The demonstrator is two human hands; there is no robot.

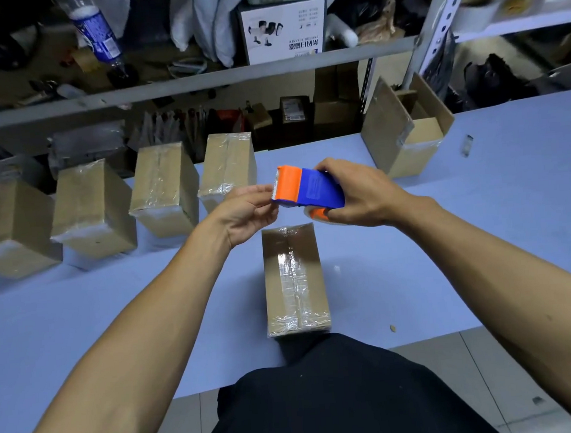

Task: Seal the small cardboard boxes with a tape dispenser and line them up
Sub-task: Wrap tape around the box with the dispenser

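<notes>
A small cardboard box [295, 280] lies on the pale blue table [481, 236] in front of me, with clear tape along its top seam. My right hand [357, 192] grips a blue and orange tape dispenser [309, 189] in the air above the box's far end. My left hand [250, 212] pinches at the orange blade end of the dispenser, where the tape comes out. Several taped boxes stand in a row at the far left, among them one box [164, 191] and another box [228, 168].
An open cardboard box [406, 130] with raised flaps stands at the far right of the table. Behind the table runs a metal shelf [200, 83] crowded with a bottle, bags and a printed carton. My dark-clothed lap [324, 399] is at the near table edge.
</notes>
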